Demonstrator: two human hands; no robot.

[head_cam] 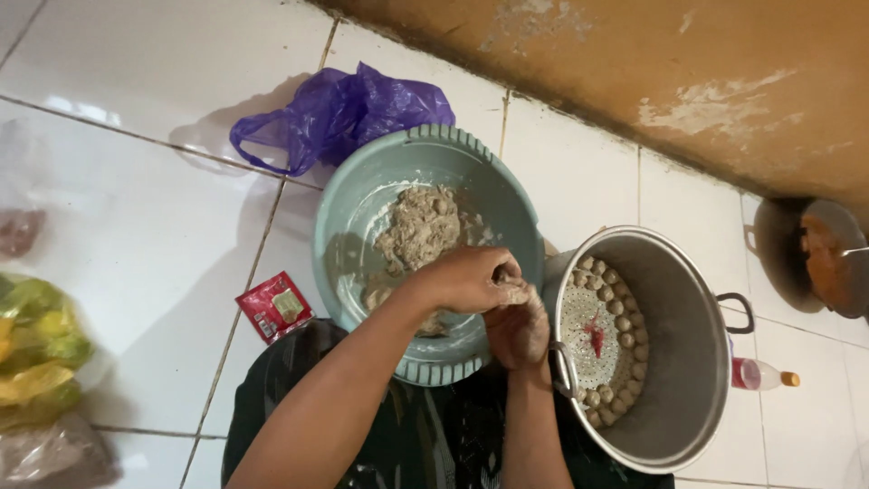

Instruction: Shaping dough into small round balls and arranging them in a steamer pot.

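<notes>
A teal plastic basin sits on the white tiled floor and holds a lump of grey meat paste. My left hand is over the basin's near right side, closed in a fist around some of the paste. My right hand is just below and touching it, at the basin's rim. Its fingers are curled and smeared with paste, and what they hold is hidden. To the right stands a metal pot of cloudy water. Several small pale meatballs float along its far side.
A purple plastic bag lies behind the basin and a red sachet to its left. A small bottle with an orange cap lies right of the pot. A dark pan is at the far right by the brown wall. Filled plastic bags are at the left edge.
</notes>
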